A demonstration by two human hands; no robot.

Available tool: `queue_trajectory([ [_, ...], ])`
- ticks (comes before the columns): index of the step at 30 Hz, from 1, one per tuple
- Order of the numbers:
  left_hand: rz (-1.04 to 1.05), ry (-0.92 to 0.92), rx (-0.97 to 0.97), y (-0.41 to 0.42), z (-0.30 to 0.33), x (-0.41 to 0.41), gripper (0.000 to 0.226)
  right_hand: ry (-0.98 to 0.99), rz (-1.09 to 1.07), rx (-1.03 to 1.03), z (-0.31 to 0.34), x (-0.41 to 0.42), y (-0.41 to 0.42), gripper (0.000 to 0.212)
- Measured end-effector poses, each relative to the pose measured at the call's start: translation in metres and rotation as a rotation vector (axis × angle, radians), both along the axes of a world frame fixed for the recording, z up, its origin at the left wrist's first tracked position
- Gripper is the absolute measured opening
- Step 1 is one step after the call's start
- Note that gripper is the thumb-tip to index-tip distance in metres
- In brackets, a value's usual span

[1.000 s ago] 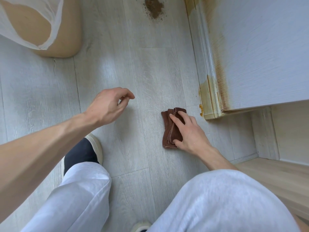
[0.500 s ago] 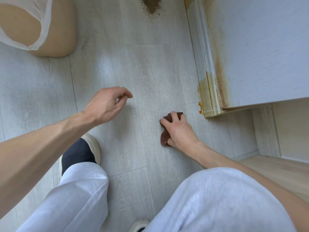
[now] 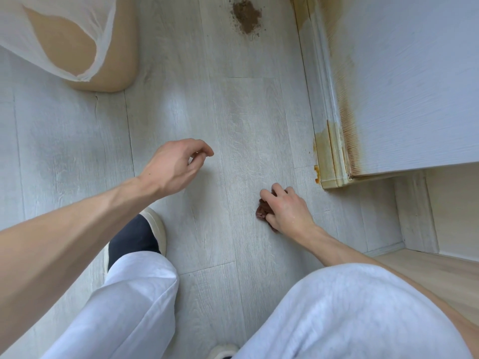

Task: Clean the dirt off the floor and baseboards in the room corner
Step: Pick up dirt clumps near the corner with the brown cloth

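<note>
Since flattened earlier, brown cloth (image 3: 262,212) bunched under right hand (image 3: 286,209)

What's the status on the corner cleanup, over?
Right hand bunching brown cloth on floor. Left hand free, holding nothing. Dirt pile and stained baseboard untouched. Path clear.

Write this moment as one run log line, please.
right hand: grips brown cloth on floor | left hand: free | dirt pile: uncleaned
</note>
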State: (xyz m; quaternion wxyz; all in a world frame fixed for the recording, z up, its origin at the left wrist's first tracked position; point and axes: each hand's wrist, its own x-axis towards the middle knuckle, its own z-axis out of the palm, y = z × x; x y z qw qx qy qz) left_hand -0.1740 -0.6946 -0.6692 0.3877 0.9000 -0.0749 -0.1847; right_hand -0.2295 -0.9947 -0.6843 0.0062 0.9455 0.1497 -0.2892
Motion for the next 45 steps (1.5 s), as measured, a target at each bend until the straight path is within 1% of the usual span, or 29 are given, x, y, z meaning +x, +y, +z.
queue_trajectory([
  [5, 0.034, -0.025, -0.04, 0.005, 0.01, 0.001, 0.027, -0.052, -0.134, 0.135, 0.007, 0.007, -0.01, 0.034],
  [8, 0.03, -0.144, -0.08, 0.0, 0.03, 0.009, 0.025, -0.05, -0.17, 0.27, 0.022, 0.018, -0.017, 0.033],
  [10, -0.009, -0.299, -0.047, -0.002, 0.051, 0.02, 0.025, -0.025, -0.21, 0.34, 0.037, 0.027, -0.018, 0.035],
  [12, -0.032, -0.533, 0.031, 0.001, 0.078, 0.038, 0.027, -0.016, -0.225, 0.384, 0.051, 0.037, -0.017, 0.036],
  [13, -0.009, -0.676, 0.078, 0.006, 0.093, 0.05, 0.029, -0.017, -0.232, 0.401, 0.058, 0.043, -0.015, 0.036],
  [15, 0.121, -0.9, 0.206, 0.024, 0.126, 0.07, 0.034, -0.016, -0.261, 0.44, 0.07, 0.055, -0.012, 0.038],
  [16, 0.215, -0.954, 0.295, 0.037, 0.141, 0.078, 0.037, -0.011, -0.276, 0.459, 0.075, 0.061, -0.011, 0.037],
  [17, 0.307, -0.941, 0.397, 0.052, 0.154, 0.086, 0.041, -0.01, -0.289, 0.477, 0.081, 0.066, -0.009, 0.038],
  [18, 0.378, -0.856, 0.504, 0.066, 0.165, 0.093, 0.046, -0.009, -0.304, 0.494, 0.085, 0.071, -0.007, 0.039],
  [20, 0.449, -0.589, 0.669, 0.089, 0.18, 0.104, 0.049, -0.004, -0.336, 0.523, 0.091, 0.079, -0.006, 0.041],
  [21, 0.456, -0.485, 0.707, 0.096, 0.184, 0.107, 0.043, -0.008, -0.347, 0.531, 0.093, 0.082, -0.007, 0.041],
  [23, 0.455, -0.396, 0.712, 0.101, 0.186, 0.109, 0.025, -0.014, -0.363, 0.536, 0.097, 0.086, -0.009, 0.043],
  [26, 0.414, -0.366, 0.657, 0.1, 0.183, 0.108, 0.027, -0.034, -0.422, 0.573, 0.104, 0.091, -0.01, 0.043],
  [28, 0.393, -0.368, 0.626, 0.104, 0.186, 0.103, 0.033, -0.054, -0.471, 0.649, 0.112, 0.095, -0.007, 0.042],
  [30, 0.327, -0.358, 0.636, 0.105, 0.193, 0.092, 0.045, -0.047, -0.55, 0.746, 0.123, 0.099, 0.0, 0.038],
  [32, 0.239, -0.339, 0.675, 0.098, 0.201, 0.078, 0.05, -0.057, -0.608, 0.829, 0.137, 0.105, 0.006, 0.036],
  [36, 0.032, -0.325, 0.741, 0.073, 0.216, 0.047, 0.047, -0.117, -0.543, 0.9, 0.174, 0.122, 0.023, 0.05],
  [39, -0.115, -0.283, 0.671, 0.061, 0.218, 0.035, 0.044, -0.15, -0.488, 1.032, 0.214, 0.139, 0.049, 0.059],
  [40, -0.153, -0.245, 0.604, 0.061, 0.218, 0.033, 0.045, -0.143, -0.446, 1.116, 0.231, 0.146, 0.064, 0.056],
  [42, -0.189, -0.115, 0.418, 0.07, 0.223, 0.033, 0.047, -0.104, -0.316, 1.289, 0.261, 0.159, 0.1, 0.04],
  [44, -0.104, -0.027, 0.209, 0.086, 0.23, 0.037, 0.036, -0.058, -0.172, 1.388, 0.28, 0.174, 0.135, 0.033],
  [45, -0.011, -0.048, 0.118, 0.096, 0.231, 0.041, 0.029, -0.038, -0.1, 1.401, 0.284, 0.18, 0.151, 0.032],
])
